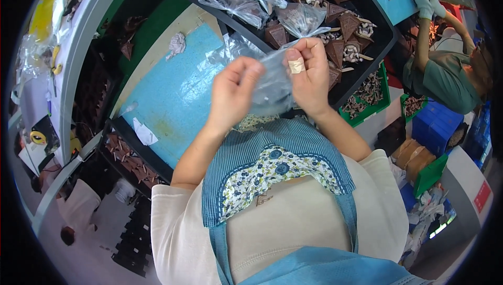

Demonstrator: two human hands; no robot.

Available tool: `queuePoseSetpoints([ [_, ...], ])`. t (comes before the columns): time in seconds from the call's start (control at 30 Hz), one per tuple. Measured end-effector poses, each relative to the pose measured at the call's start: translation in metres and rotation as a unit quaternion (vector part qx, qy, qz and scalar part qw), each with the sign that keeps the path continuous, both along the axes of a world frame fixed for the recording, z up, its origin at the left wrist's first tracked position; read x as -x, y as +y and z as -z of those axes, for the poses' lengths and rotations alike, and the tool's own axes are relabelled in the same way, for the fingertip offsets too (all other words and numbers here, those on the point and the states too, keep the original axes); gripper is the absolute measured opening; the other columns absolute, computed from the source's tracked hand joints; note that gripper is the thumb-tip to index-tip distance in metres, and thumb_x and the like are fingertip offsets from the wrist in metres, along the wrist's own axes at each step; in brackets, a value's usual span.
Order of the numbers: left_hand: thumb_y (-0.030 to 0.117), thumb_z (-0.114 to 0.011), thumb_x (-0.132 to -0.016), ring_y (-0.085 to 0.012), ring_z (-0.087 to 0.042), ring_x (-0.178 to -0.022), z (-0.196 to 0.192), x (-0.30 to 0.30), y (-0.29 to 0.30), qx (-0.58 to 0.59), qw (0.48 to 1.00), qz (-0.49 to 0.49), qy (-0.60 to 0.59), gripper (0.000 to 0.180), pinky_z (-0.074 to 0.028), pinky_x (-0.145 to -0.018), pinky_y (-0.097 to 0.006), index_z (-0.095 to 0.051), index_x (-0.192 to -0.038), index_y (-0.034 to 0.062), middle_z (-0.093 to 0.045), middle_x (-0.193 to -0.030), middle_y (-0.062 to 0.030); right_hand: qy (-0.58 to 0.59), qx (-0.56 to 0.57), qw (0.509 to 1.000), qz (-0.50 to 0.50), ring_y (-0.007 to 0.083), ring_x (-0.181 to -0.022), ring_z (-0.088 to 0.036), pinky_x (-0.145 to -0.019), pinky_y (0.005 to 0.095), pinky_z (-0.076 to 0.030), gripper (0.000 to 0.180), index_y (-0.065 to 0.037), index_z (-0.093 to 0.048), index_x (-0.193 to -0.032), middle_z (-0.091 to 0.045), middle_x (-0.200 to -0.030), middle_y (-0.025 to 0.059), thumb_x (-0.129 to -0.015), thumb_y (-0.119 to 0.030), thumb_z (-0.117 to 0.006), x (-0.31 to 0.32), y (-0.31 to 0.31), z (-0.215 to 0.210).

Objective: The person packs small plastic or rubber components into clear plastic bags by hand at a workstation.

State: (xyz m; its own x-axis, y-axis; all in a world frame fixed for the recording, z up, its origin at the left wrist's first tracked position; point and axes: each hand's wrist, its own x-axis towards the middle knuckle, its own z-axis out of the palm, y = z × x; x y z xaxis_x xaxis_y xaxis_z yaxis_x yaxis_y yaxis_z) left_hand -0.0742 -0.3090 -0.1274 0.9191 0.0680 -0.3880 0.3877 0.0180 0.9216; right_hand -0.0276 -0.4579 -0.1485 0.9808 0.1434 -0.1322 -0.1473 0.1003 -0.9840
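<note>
In front of my chest, a clear plastic bag [273,83] is stretched between my two hands, slightly smeared by motion. My left hand [233,91] pinches one side of it with thumb and curled fingers. The other side is gripped near its top by my right hand [310,78], which has tan tape around the thumb. I cannot make out anything inside the bag. Just beyond my hands is a black tray [381,57] with brown pyramid-shaped pieces [348,24] lying loose. Several more pieces sit in clear bags [301,18] toward its far left.
A blue work surface [173,93] at left carries crumpled paper [177,44] and a white scrap [144,132]. Green bins [389,93] of small brown parts stand at right. Another person in a green shirt [445,83] works with gloved hands [425,4] at the far right.
</note>
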Motion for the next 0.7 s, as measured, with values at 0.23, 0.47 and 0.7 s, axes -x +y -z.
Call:
queuePoseSetpoints([
  [0.23,0.019,-0.052,-0.093,0.0006,-0.036,-0.061,0.005,-0.005,0.049,0.063,0.986,-0.146,-0.050,0.018,-0.028,-0.056,-0.016,-0.060,-0.086,0.0042,-0.054,-0.075,0.0074,-0.356,0.421,0.819,-0.160,0.0198,-0.085,-0.052,-0.075,0.0337,-0.043,0.018,-0.002,-0.059,-0.089,-0.056,-0.087,0.0077,-0.076,-0.012,-0.066,-0.064,-0.007,0.022],
  [0.47,0.020,-0.053,-0.092,-0.0002,-0.043,-0.062,-0.002,0.000,0.066,0.134,0.982,-0.134,-0.002,0.019,-0.034,-0.056,-0.016,-0.060,-0.085,0.0037,-0.055,-0.075,0.0048,-0.340,0.550,0.726,-0.235,0.0246,-0.092,-0.048,-0.076,0.0365,-0.039,0.022,-0.007,-0.065,-0.079,-0.053,-0.086,0.0058,-0.060,-0.015,-0.074,-0.076,0.006,0.028],
  [0.7,0.020,-0.053,-0.091,-0.0008,-0.044,-0.053,-0.020,-0.008,0.062,0.244,0.953,-0.181,0.012,0.019,-0.035,-0.048,-0.017,-0.060,-0.083,0.0047,-0.054,-0.068,0.0046,-0.266,0.371,0.868,-0.196,0.0265,-0.082,-0.049,-0.077,0.0359,-0.040,0.016,-0.004,-0.060,-0.073,-0.053,-0.083,0.0047,-0.063,-0.006,-0.073,-0.074,-0.024,0.020],
])
